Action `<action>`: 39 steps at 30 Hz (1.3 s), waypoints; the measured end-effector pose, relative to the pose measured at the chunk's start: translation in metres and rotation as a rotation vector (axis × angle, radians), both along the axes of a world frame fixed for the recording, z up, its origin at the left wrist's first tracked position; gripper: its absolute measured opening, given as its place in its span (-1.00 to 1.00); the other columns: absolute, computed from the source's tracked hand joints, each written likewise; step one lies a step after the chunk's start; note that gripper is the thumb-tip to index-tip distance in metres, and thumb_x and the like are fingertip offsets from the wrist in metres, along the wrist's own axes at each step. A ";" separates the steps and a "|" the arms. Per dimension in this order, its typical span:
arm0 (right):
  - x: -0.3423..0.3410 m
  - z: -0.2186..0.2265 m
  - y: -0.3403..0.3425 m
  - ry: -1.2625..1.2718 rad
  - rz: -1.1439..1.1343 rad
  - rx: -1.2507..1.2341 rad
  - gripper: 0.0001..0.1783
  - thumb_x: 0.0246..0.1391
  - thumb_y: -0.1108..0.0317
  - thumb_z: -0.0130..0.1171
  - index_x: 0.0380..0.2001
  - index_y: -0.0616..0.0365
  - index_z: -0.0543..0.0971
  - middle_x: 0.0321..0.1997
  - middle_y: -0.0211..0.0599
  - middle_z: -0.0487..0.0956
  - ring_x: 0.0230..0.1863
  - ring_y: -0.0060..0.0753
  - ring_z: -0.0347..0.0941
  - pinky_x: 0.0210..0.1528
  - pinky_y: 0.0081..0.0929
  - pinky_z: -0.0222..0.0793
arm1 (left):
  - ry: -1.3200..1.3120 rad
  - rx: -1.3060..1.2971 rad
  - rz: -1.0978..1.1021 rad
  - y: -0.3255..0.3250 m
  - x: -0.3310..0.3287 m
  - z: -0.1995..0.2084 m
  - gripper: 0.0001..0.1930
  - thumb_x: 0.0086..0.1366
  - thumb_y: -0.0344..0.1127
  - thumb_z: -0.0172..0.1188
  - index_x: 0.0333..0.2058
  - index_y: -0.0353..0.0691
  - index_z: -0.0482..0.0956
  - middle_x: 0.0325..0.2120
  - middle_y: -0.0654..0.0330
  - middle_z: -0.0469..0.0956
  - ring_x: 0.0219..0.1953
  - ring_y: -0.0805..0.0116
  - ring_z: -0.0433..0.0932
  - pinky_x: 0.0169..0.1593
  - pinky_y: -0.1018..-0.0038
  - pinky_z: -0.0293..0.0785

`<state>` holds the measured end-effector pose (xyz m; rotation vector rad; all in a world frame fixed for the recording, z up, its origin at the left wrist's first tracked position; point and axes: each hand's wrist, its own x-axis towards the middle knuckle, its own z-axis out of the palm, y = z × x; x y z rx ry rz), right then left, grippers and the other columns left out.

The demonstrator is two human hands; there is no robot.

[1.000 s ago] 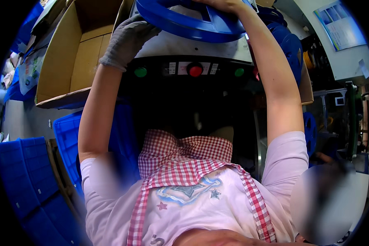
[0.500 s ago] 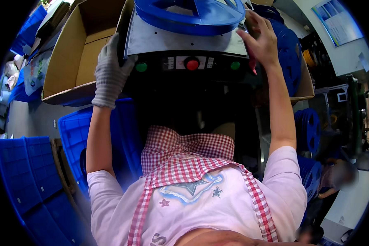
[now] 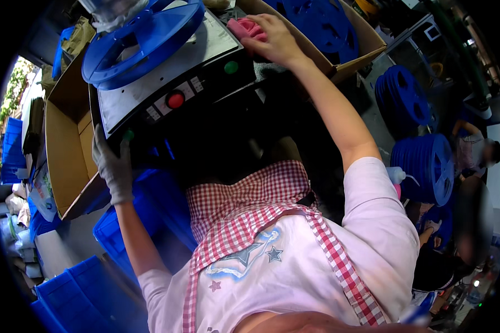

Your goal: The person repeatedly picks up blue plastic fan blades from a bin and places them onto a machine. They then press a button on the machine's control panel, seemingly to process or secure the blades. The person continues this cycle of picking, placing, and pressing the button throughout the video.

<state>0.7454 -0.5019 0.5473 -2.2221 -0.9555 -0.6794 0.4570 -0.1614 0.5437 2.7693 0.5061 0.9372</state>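
Observation:
My left hand (image 3: 114, 169), in a grey knitted glove, rests at the left front corner of a flat-topped machine (image 3: 219, 44). Its fingers are straight with the thumb apart, close to a green button (image 3: 128, 136). Bare, my right hand (image 3: 275, 41) curls over a bunched pink cloth (image 3: 246, 29) at the machine's right edge, with the cloth between thumb and fingers. A blue plastic reel (image 3: 169, 22) lies on the metal top. On the dark front panel sit a red button (image 3: 175, 100) and a second green button (image 3: 231, 67).
Left of the machine stands an open cardboard box (image 3: 64, 161), and a blue crate (image 3: 144, 213) is below it. Another box (image 3: 366, 53) at the right holds blue reels. More reels (image 3: 422, 166) are stacked farther right, near another person (image 3: 472, 150).
The view has turned, so the machine now appears tilted and farther left. My right hand's fingers have come round the pink cloth; the left hand stays by the left green button.

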 end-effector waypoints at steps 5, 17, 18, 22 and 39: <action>0.120 -0.009 -0.124 0.371 -0.543 0.148 -0.20 -0.13 -0.23 0.13 -0.07 0.34 0.52 -0.07 0.21 0.52 0.01 0.13 0.44 0.10 -0.20 0.31 | -0.062 -0.206 -0.100 -0.038 -0.044 -0.004 -0.48 0.20 -0.40 0.15 0.16 -0.19 0.29 0.11 -0.02 0.30 0.15 0.04 0.29 0.18 0.26 0.26; 0.192 -0.036 -0.120 0.755 -1.041 0.107 0.30 -0.46 -0.44 0.27 0.24 0.26 0.14 0.24 0.18 0.21 0.28 0.19 0.07 0.23 -0.05 0.09 | 0.000 -0.424 -0.137 -0.078 -0.058 -0.011 -0.63 0.23 -0.56 0.05 0.03 -0.20 0.44 0.05 0.07 0.37 0.05 0.22 0.39 0.04 0.44 0.38; 0.195 -0.037 -0.125 0.761 -1.052 0.088 0.31 -0.47 -0.40 0.29 0.25 0.27 0.10 0.25 0.18 0.20 0.29 0.18 0.08 0.23 -0.06 0.09 | 0.000 -0.435 -0.150 -0.076 -0.058 -0.011 -0.64 0.23 -0.55 0.05 0.02 -0.20 0.45 0.05 0.07 0.38 0.04 0.24 0.39 0.01 0.45 0.39; 0.212 -0.035 -0.192 0.506 -0.937 0.301 0.07 -0.39 -0.14 0.33 0.13 0.37 0.25 0.00 0.18 0.46 -0.01 -0.03 0.46 0.05 -0.21 0.36 | 0.011 -0.471 -0.140 -0.081 -0.060 -0.018 -0.66 0.24 -0.53 0.05 0.01 -0.21 0.46 0.04 0.10 0.38 -0.02 0.29 0.42 -0.06 0.51 0.41; 0.233 -0.018 -0.129 0.767 -0.448 0.187 -0.21 -0.40 -0.10 0.34 -0.13 0.31 0.57 0.14 0.23 0.35 0.23 0.11 0.21 0.24 -0.14 0.09 | -0.106 -0.338 -0.307 -0.081 -0.015 0.039 -0.70 0.22 -0.52 0.07 -0.05 -0.19 0.51 0.02 0.08 0.42 0.05 0.15 0.42 0.08 0.37 0.37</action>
